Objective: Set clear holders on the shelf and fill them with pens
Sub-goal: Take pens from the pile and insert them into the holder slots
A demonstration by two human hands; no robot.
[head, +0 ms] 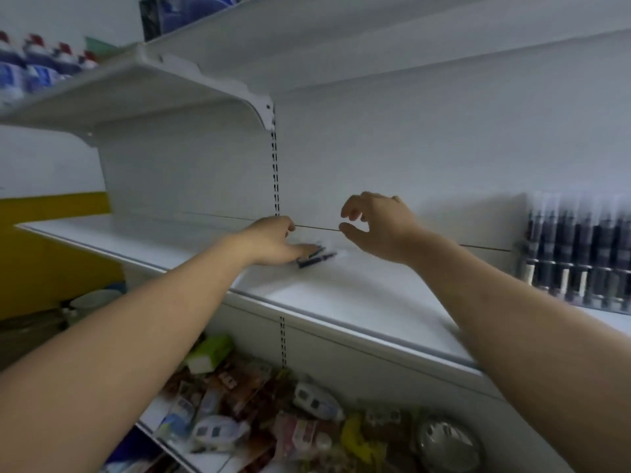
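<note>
Left hand [273, 240] fingers flat on pens [316, 257], right hand [379, 227] fingers half-curled, empty, filled holders [577, 247] at right

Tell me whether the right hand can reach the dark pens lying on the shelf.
Probably yes. The right hand hovers open above and right of the dark pens on the shelf, with nothing between them. Only the left hand, touching their left ends, is close.
</note>
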